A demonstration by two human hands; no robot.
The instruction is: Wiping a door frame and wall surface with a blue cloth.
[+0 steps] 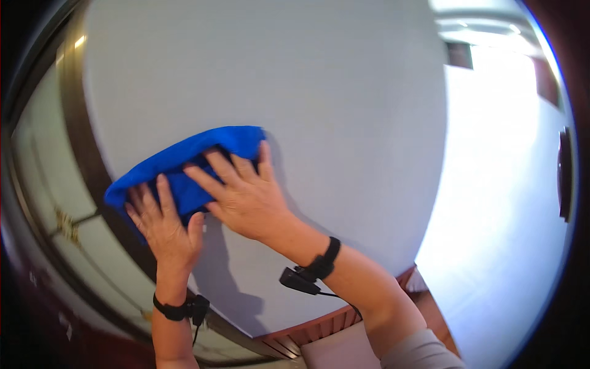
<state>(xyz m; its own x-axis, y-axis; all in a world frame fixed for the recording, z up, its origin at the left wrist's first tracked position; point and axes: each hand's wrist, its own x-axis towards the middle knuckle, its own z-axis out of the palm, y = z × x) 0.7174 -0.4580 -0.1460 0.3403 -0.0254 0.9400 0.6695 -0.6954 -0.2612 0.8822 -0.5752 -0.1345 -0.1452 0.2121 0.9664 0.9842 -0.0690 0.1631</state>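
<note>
A blue cloth (pixel 239 138) lies bunched against a pale grey wall (pixel 276 69), its upper edge folded over. My left hand (pixel 168 230) presses on the cloth's lower left part with fingers spread, and some fingertips disappear into its folds. To the right, my right hand (pixel 249 198) holds the upper right part flat to the wall, its fingers also apart and partly tucked at the fold. Each wrist wears a black strap with a small device, the left one (pixel 179 309) and the right one (pixel 313 272), both trailing a thin cable.
Dark brown trim (pixel 83 133) borders the wall on the left, beside pale panels with a gold ornament (pixel 67 226). Below stands slatted reddish wooden furniture (pixel 318 325) with a light cushion (pixel 341 346). A very bright area (pixel 488 184) lies beyond the wall's right edge.
</note>
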